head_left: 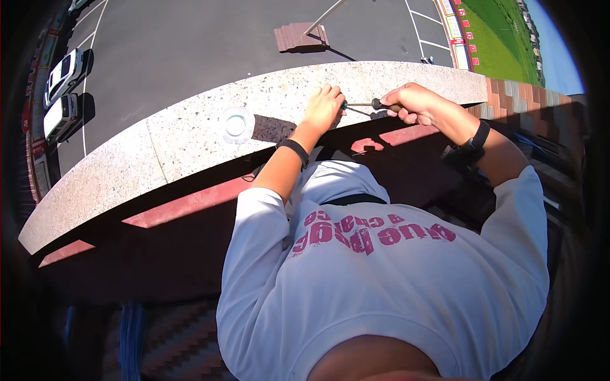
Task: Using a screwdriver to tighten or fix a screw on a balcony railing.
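Over the speckled stone ledge (190, 108), my right hand (412, 103) is closed round the dark handle of a screwdriver (379, 104). Its thin metal shaft points left, toward my left hand (323, 106). The fingers of that hand are bent round a small dark-green piece (344, 105), mostly covered by them, and the shaft's tip reaches it; whether the tip sits in it I cannot make out. A round, whitish, see-through cup (237, 124) stands on the ledge to the left of my left wrist, casting a shadow toward it.
Beyond the ledge, far below, lies a grey parking lot (190, 51) with white cars (62, 76) at the left and a pole on a brown base (293, 38). Dark, shaded floor with reddish sunlit patches (197, 203) runs along the ledge's near side.
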{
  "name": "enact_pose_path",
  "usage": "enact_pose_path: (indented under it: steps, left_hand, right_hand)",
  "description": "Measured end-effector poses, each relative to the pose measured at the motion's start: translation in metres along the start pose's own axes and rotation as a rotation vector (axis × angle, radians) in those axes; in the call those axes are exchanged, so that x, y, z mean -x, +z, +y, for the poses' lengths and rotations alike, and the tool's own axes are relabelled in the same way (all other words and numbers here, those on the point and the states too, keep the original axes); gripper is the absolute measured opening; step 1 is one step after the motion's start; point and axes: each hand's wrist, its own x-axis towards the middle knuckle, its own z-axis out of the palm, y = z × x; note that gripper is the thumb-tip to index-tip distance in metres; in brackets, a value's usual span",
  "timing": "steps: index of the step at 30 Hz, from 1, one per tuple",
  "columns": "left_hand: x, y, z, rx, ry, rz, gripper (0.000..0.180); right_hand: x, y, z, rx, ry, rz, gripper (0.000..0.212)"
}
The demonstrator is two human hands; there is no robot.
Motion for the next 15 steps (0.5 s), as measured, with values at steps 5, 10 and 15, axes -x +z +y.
enact_pose_path:
  steps: [5, 10, 15]
  left_hand:
    - [0.0, -0.001, -0.006, 0.042, -0.009, -0.001, 0.031]
    - [-0.004, -0.006, -0.008, 0.025, 0.009, -0.038, 0.029]
    - [-0.002, -0.002, -0.007, 0.035, 0.017, -0.028, 0.028]
  right_hand:
    - [0.033, 0.045, 0.008, 1.505, -0.915, 0.14, 0.037]
    - [0.029, 0.014, 0.009, 1.787, -1.152, 0.133, 0.046]
    - [0.022, 0.032, 0.015, 0.575, -0.38, 0.039, 0.039]
